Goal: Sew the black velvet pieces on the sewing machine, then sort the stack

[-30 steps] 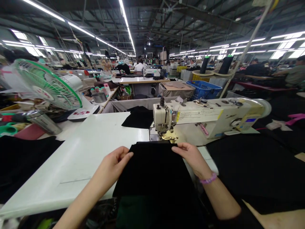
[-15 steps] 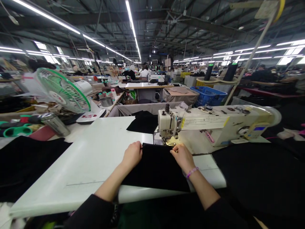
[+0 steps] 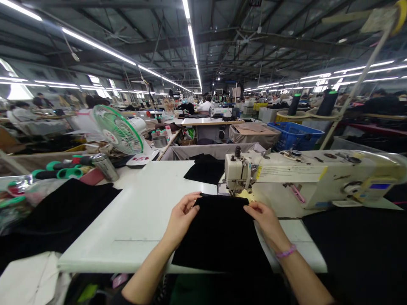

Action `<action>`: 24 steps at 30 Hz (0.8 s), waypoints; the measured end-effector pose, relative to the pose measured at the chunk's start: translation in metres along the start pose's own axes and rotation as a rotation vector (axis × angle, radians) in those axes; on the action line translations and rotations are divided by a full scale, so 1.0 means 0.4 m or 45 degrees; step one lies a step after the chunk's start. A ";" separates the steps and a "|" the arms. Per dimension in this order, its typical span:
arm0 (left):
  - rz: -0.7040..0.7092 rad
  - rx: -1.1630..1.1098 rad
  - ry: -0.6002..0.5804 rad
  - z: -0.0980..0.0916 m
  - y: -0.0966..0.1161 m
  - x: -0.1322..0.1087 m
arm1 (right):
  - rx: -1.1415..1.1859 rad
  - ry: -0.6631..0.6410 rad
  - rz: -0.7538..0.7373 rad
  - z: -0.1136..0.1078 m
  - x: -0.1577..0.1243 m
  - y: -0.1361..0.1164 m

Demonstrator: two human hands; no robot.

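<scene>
A black fabric piece (image 3: 224,237) lies over the front edge of the white sewing table, its far edge just before the sewing machine (image 3: 238,171). My left hand (image 3: 182,216) pinches the far left corner between thumb and fingers. At the far right corner, my right hand (image 3: 262,214), with a pink-purple bracelet on its wrist, grips the cloth the same way. The fabric's top edge is stretched between both hands and partly hides the needle area. Behind it, left of the machine head, another black fabric piece (image 3: 206,169) rests on the table.
To the left stand a green-rimmed fan (image 3: 119,130), a metal flask (image 3: 105,167) and thread spools (image 3: 70,173). Black cloth lies at the left (image 3: 63,216) and right (image 3: 359,241). Beyond the machine are a blue basket (image 3: 297,134) and black thread cones (image 3: 327,103).
The view has turned left, so everything sits further right. The fabric's far edge has come back slightly from the needle area, with both hands still on its corners.
</scene>
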State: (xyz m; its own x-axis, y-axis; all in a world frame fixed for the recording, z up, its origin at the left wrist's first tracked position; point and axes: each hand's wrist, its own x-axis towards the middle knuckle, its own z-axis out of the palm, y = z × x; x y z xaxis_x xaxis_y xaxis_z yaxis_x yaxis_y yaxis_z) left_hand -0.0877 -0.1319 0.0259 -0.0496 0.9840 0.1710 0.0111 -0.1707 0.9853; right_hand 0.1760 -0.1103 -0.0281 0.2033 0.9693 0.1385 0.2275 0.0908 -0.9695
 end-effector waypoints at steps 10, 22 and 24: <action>-0.033 0.039 0.085 0.004 0.080 -0.063 | 0.316 0.268 0.110 -0.052 -0.106 -0.052; -0.287 -0.432 0.250 0.028 0.112 -0.086 | 0.668 0.346 0.408 -0.065 -0.130 -0.092; -0.301 -0.455 0.250 0.029 0.117 -0.089 | 0.700 0.337 0.418 -0.066 -0.132 -0.102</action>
State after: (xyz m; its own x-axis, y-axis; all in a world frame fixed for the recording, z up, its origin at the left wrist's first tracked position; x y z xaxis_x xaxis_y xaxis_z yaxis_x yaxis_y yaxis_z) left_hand -0.0738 -0.1743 0.0658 -0.1977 0.9757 -0.0948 -0.3662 0.0162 0.9304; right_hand 0.1813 -0.1711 0.0096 0.4204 0.8844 -0.2026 -0.3869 -0.0272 -0.9217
